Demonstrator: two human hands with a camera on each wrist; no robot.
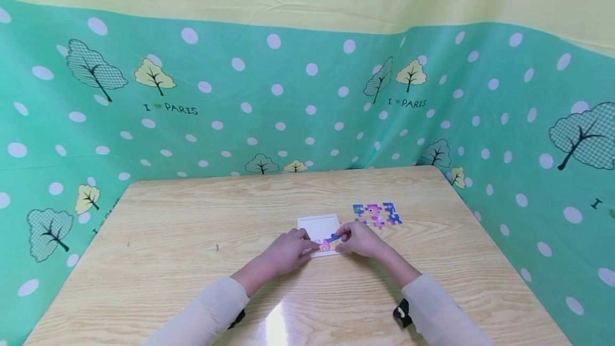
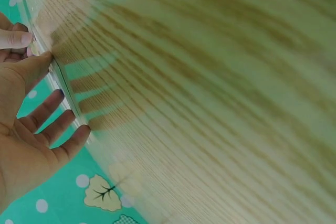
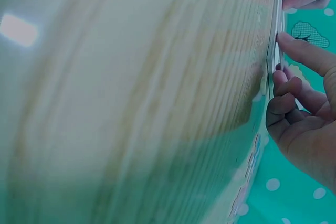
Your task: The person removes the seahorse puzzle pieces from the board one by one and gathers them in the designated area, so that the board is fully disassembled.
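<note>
A white puzzle tray [image 1: 318, 217] lies on the table between the two hands. Pink and pale jigsaw pieces [image 1: 325, 246] fill part of its near side. My left hand [image 1: 288, 251] rests at the tray's near left, fingertips touching its edge and pieces; the left wrist view shows those fingers [image 2: 44, 114] spread and fairly straight. With thumb and fingers, my right hand [image 1: 359, 238] pinches a blue jigsaw piece [image 1: 333, 237] over the tray's right part. In the right wrist view the right hand [image 3: 307, 103] has its other fingers curled, and the piece is mostly hidden.
Several loose jigsaw pieces [image 1: 373, 209], blue and pink, lie right of the tray, beyond the right hand. The wooden table [image 1: 192, 239] reaches back to a green dotted curtain [image 1: 216, 84], which also hangs along both sides. A black wrist strap [image 1: 402, 314] shows beneath the right sleeve.
</note>
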